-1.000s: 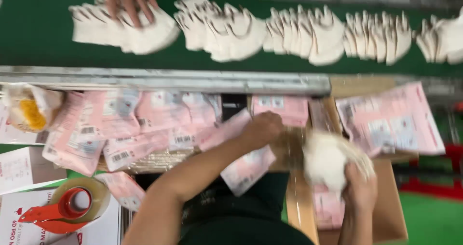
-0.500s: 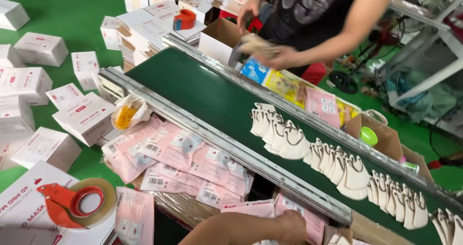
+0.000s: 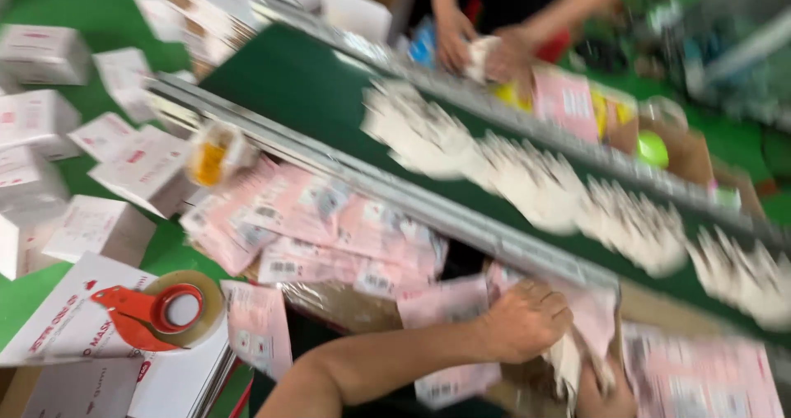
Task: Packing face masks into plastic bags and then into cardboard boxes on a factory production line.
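Hands met at the carton edge — left hand (image 3: 527, 319) closed over pink packets (image 3: 449, 303), right hand (image 3: 601, 393) just below-right, grip unclear.

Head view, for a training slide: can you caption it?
Left hand rests on pink printed packets beside a green conveyor belt carrying bundled white masks.

— What is the left hand (image 3: 527, 319) on?
— A pink flat packet (image 3: 449, 303), lying among overlapping ones just below the metal rail.

— And the right hand (image 3: 606, 393)?
— Low at the frame's edge, touching a white mask bundle (image 3: 568, 360). It is blurred; whether the fingers close on it, I cannot tell.
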